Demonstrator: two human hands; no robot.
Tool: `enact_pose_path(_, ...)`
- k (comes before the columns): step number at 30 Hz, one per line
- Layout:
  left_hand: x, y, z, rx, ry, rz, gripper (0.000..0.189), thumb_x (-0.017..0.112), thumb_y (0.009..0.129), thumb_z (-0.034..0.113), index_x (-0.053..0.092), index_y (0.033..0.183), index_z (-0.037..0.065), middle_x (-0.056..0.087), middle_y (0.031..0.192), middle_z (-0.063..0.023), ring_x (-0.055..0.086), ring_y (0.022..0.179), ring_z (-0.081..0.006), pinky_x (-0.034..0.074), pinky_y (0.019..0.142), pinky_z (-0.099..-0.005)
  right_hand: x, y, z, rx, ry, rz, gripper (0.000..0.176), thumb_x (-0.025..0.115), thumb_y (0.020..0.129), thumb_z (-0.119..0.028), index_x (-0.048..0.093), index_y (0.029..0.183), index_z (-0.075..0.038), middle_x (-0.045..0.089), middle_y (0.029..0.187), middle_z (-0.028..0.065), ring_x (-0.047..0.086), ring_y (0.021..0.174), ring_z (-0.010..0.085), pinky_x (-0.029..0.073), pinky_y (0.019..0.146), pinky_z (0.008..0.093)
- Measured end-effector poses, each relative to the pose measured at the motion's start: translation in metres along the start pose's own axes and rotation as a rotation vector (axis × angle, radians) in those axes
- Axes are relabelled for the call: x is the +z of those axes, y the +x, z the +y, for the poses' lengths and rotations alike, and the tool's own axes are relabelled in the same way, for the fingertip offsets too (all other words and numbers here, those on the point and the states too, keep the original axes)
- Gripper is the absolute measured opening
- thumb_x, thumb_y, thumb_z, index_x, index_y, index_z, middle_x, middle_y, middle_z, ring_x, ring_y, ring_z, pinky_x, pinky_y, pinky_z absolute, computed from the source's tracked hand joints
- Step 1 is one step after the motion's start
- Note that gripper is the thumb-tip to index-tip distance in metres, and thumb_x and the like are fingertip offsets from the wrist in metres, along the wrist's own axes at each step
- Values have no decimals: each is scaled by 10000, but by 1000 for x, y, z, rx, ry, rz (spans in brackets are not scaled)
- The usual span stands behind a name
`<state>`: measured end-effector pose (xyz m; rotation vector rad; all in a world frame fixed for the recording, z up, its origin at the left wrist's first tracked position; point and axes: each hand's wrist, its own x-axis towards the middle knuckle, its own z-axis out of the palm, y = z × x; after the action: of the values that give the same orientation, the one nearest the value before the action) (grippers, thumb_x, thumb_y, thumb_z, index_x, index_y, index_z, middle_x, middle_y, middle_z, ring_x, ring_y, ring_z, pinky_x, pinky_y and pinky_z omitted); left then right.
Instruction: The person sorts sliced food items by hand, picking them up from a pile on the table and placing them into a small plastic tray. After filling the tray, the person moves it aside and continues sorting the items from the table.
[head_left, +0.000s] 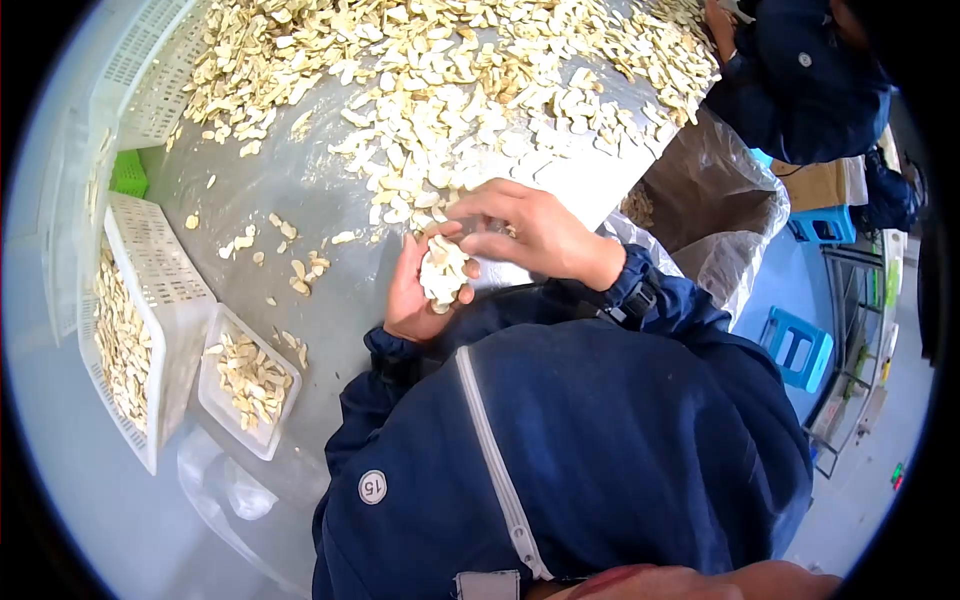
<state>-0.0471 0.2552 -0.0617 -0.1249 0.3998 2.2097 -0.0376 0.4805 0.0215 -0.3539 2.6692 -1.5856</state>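
Note:
Pale, flat slices (443,272) lie in a small stack in my left hand (412,300), whose fingers curl round them near the table's front edge. Just right of it and a little higher, my right hand (525,230) hovers with bent fingers, blurred by motion; whether anything is between its fingertips I cannot make out. A big spread of similar cream-coloured slices (440,110) covers the upper part of the grey metal table (330,215), reaching down close to both hands. A few loose slices (310,272) lie to the left.
At left stand a white perforated basket (170,260) and a small white tray (285,400), both holding slices. A green basket (128,173) is behind. On the right are a bin lined with clear plastic (735,230), blue stools (798,348) and a co-worker in dark blue (800,90).

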Motion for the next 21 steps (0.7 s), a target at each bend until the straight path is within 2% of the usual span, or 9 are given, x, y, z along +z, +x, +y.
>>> enact_pose_path(1,2,1,-1,19,34,19,488,362,1147,453,540,1375,60,626,1183,-144,637,962,-265,575,627,-325,-5,-8,12,10,-78,17,225,745,936,-192,752,1154,-138,712,1035,115,714,897,314,584,795,395)
enact_pose_path(6,-5,-3,-1,-17,40,42,384,385,1151,366,557,1324,70,613,1151,-129,596,912,-223,519,582,-279,-49,-43,64,103,-434,152,187,725,919,-161,786,1096,-157,739,1016,87,719,912,320,584,801,406)
enact_pose_path(8,-5,-3,-1,-30,34,35,360,390,1150,344,563,1310,72,607,1135,-122,587,897,-211,508,576,-272,-67,-47,66,299,-623,268,182,708,932,-179,791,1092,-154,744,1019,79,720,927,311,581,794,401)
enact_pose_path(10,-6,-2,0,-37,42,29,350,391,1149,332,568,1301,72,601,1124,-117,585,893,-205,508,577,-271,-77,-44,73,255,-752,365,175,700,938,-199,796,1073,-144,746,1017,77,720,930,305,581,789,398)
enact_pose_path(12,-3,-2,0,-24,45,47,344,395,1147,325,572,1297,71,602,1128,-118,586,894,-207,506,575,-270,-69,-36,66,236,-622,363,181,710,934,-207,795,1078,-139,743,1019,65,713,923,298,584,790,394)
enact_pose_path(14,-1,-3,0,-18,46,55,339,399,1146,320,575,1293,70,603,1130,-118,586,894,-208,505,576,-272,-58,-29,60,96,-606,309,194,717,931,-217,792,1097,-151,731,1051,52,694,971,292,579,815,396)
enact_pose_path(18,-3,-3,-1,-7,41,65,336,407,1144,320,580,1291,73,606,1128,-118,587,890,-212,506,584,-282,-66,-24,78,-91,-733,274,144,722,919,-202,768,1038,-134,709,1066,65,664,1002,309,562,852,418)
enact_pose_path(19,-2,-4,-1,-7,37,73,336,409,1143,322,581,1291,74,607,1127,-118,587,889,-213,507,587,-285,-69,-26,84,75,-692,369,137,712,920,-198,750,1023,-116,708,1076,81,659,1013,320,556,857,420)
enact_pose_path(21,-2,-4,-1,-9,37,70,336,411,1142,325,582,1293,78,607,1128,-118,587,889,-215,509,593,-290,-84,-28,87,182,-788,419,184,699,929,-194,748,1085,-110,706,1116,96,650,1049,326,542,896,433)
